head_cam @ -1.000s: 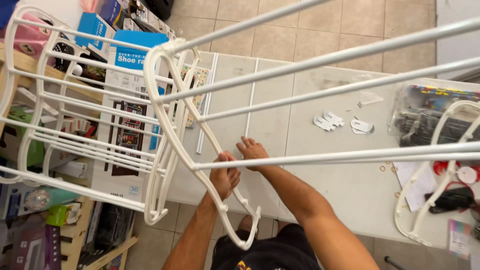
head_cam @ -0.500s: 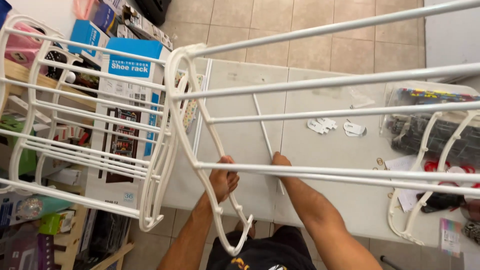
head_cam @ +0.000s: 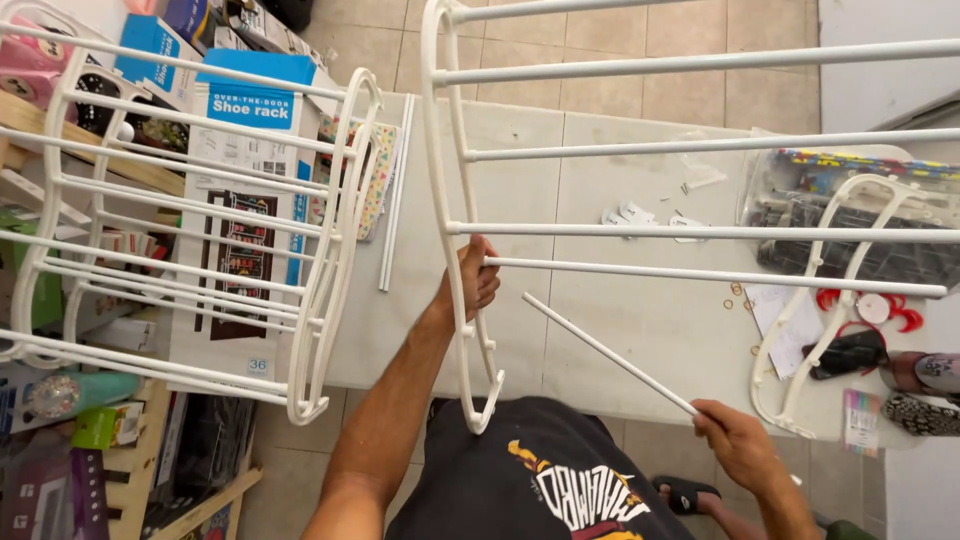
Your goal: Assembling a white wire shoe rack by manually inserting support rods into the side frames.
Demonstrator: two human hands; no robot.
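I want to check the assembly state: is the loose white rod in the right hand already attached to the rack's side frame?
No. The right hand holds the white rod by one end, and its other end hangs free, apart from the side frame.

Your clear lane: bare white tabletop (head_cam: pixel 640 330) between the loose thin white rod (head_cam: pixel 610 354) and the rack's lowest white crossbar (head_cam: pixel 715 275). Left is blocked by the assembled white wire rack (head_cam: pixel 190 230); far right by the clear plastic parts bag (head_cam: pixel 850 215).

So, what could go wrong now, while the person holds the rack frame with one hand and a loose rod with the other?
The left hand alone steadies the white side frame, so it may tilt. The right hand grips the loose rod at its very end, so the far tip could wobble. Small rings near the table edge might roll off.
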